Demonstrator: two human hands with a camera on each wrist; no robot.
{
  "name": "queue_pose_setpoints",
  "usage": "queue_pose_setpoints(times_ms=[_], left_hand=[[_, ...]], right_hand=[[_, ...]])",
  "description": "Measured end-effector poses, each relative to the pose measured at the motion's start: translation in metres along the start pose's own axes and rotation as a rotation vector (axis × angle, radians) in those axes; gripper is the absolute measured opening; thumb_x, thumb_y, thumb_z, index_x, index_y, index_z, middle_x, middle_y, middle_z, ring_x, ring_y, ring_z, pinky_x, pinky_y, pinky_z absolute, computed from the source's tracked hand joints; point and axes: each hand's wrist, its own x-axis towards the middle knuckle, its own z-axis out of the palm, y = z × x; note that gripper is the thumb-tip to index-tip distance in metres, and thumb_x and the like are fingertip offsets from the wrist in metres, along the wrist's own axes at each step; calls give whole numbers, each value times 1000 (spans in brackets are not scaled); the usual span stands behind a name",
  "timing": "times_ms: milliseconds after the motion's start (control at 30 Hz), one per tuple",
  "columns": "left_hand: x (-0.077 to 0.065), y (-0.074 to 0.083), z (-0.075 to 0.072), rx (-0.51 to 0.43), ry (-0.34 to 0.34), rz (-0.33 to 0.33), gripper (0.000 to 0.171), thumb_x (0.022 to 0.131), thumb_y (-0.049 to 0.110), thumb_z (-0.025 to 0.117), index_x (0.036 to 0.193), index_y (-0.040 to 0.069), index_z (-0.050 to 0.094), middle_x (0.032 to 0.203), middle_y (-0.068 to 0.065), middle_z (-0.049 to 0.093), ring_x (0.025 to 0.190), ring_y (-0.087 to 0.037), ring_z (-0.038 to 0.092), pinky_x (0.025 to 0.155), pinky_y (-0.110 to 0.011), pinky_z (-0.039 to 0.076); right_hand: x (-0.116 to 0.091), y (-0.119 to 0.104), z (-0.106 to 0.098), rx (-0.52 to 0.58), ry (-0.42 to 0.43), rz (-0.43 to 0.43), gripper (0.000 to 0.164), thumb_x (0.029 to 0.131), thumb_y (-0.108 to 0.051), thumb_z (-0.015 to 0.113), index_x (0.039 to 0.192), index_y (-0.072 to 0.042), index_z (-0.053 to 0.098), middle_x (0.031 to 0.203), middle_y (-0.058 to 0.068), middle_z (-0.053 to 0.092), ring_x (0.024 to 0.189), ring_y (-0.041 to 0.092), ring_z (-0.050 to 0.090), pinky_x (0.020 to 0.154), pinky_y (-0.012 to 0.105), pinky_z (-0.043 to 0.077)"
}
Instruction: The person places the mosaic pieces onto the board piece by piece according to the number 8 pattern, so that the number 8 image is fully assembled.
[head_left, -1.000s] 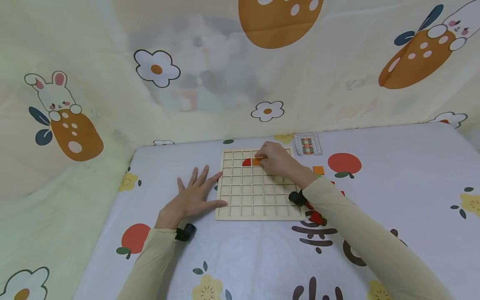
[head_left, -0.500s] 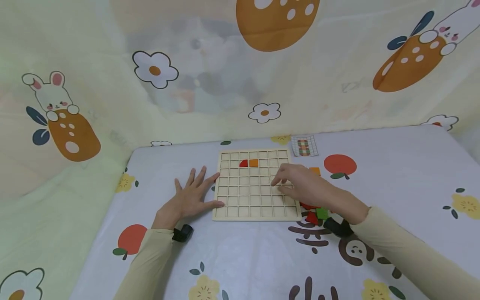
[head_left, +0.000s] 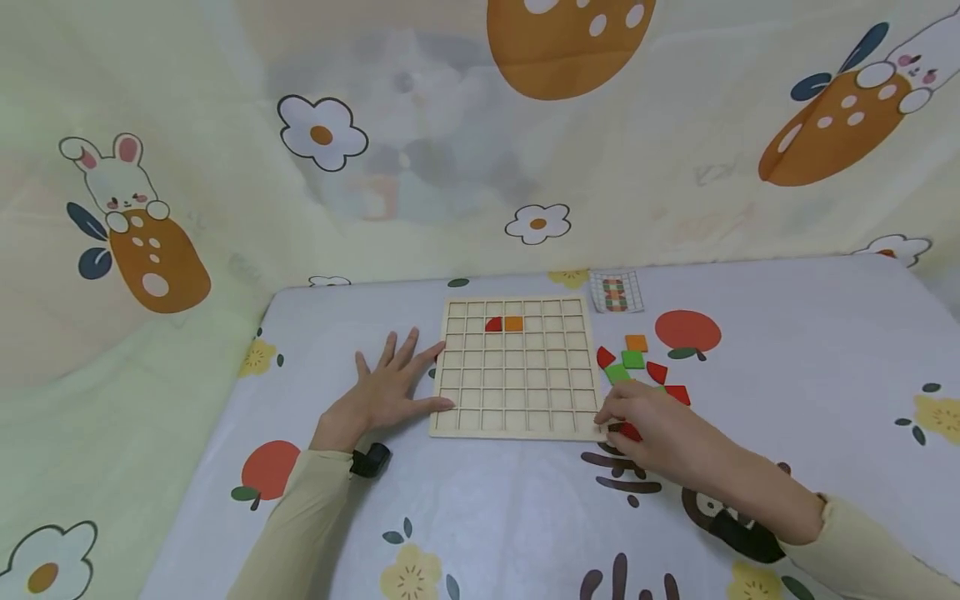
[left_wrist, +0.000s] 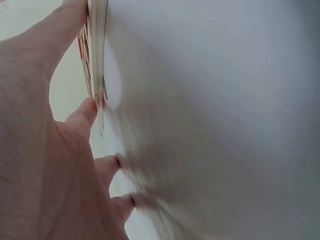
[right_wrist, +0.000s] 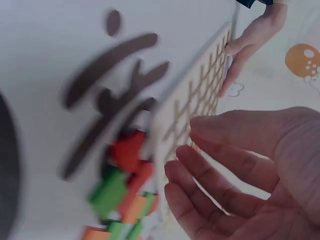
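A pale wooden grid board (head_left: 525, 376) lies on the table. In its upper rows a red quarter-round piece (head_left: 493, 324) and an orange square piece (head_left: 513, 323) sit in neighbouring cells. My left hand (head_left: 386, 396) rests spread on the cloth, thumb and forefinger touching the board's left edge. Over the lower right corner hovers my right hand (head_left: 652, 425), fingers loosely bent. The right wrist view shows no piece between its thumb and fingers. A red piece (head_left: 628, 431) shows between them from above, lying on the cloth below.
Right of the board lie loose pieces: an orange square (head_left: 636, 342), green squares (head_left: 632, 359) and several red ones (head_left: 677, 394), partly hidden by the right hand. A small pattern card (head_left: 617, 292) lies behind the board's right corner. A printed curtain (head_left: 420, 242) stands behind the table.
My right hand has let go of the orange square in the grid and moved right and toward me, to the loose pieces. The left hand keeps its place at the board.
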Motion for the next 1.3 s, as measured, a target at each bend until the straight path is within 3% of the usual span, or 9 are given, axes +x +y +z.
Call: queue_pose_setpoints(times_ms=[200,433,667,800,1000,1300], left_hand=[[0,-1,1,-5,5,11,94,91,75,59,168,33,24,176,-12,0,159,-45,-8,111,-84,-6],[0,-2,1,5,-7,-4,96,90,76,59,168,34,23,176,-12,0,159,-44,-9,111,-84,-7],[1,-2,1,18,-10,-5,96,90,76,59,168,34,22,176,-13,-1,159,-44,-9,111,-84,-6],[1,-1,0,19,-15,-3,96,90,75,59,168,34,21,176,-12,-2,159,-44,-10,111,-84,-6],[1,-1,0,11,-13,2,96,90,76,59,168,34,21,176,-12,-2,159,-44,-10,111,-84,-7],[1,-2,1,4,-10,7,97,90,76,59,168,34,20,176,-12,-3,159,-43,-11,112,-83,-8]], right_hand=[[-11,18,17,-36,57,98,24,79,-7,91,100,-4,81,99,6,67,92,25,60,68,31,61],[-16,26,23,-7,119,93,28,73,-1,94,97,-2,80,100,9,68,95,29,64,74,39,64],[-12,23,27,-9,161,85,21,75,-1,92,91,-2,79,92,6,68,79,17,62,63,27,58],[-10,20,27,-13,155,122,20,76,0,92,91,0,79,90,6,68,74,13,60,59,22,53],[-6,14,24,11,107,209,23,76,1,91,96,2,80,87,6,67,76,17,57,59,24,53],[-3,9,21,14,85,239,21,76,2,91,93,2,78,83,6,63,75,18,56,59,26,56]])
